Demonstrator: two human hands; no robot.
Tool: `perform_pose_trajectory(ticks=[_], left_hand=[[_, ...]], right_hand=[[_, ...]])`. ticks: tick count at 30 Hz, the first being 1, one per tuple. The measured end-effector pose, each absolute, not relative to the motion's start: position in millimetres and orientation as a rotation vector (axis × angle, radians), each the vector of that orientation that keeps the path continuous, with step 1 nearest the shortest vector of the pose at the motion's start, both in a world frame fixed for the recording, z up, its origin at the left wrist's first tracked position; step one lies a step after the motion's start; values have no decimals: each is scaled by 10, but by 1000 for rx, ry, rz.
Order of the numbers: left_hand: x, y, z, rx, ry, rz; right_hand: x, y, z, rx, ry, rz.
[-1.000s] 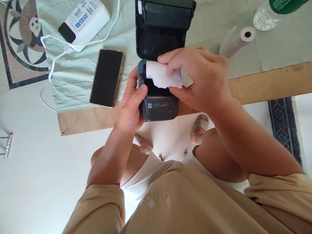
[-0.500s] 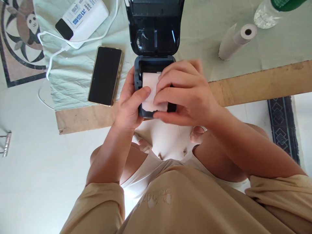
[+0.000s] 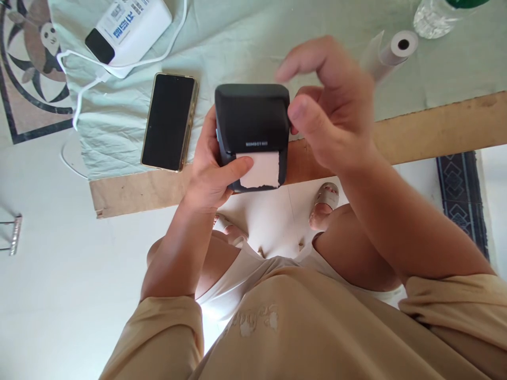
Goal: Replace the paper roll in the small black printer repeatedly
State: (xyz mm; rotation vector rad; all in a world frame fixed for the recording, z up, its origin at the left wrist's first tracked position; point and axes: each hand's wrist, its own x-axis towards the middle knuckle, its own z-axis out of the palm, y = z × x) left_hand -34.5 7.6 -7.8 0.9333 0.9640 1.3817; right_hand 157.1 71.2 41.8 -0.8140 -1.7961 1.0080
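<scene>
Smooth rounded lid (image 3: pixel 253 113) has swung down, ragged paper (image 3: pixel 264 171) poking out

The black printer (image 3: pixel 253 116) is held closed over the surface's (image 3: pixel 435 120) edge, its near end partly covered by ragged-edged white paper (image 3: pixel 264 171).

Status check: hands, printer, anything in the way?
Left hand gripping printer. Right hand beside it, contact unclear. Lid down, paper protruding. Left hand partly covering paper.

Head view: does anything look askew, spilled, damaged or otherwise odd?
Only the paper strip jutting from the front of the printer: its free end is ragged, as if torn rather than cut. The left hand's thumb lies over it. Nothing looks spilled.
</scene>
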Motion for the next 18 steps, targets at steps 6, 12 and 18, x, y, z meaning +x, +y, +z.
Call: perform_pose_trajectory(ticks=[6,12,18], left_hand=[[-280,28,-21,938,961,1420],[-233,34,15,943,1116,1390],[-286,52,-10,947,1091,1354]], right_hand=[[1591,723,258,-776,-1913,1304],[1590,762,142,-701,-1954,1449],[1581,781,143,-683,-1941,1449]])
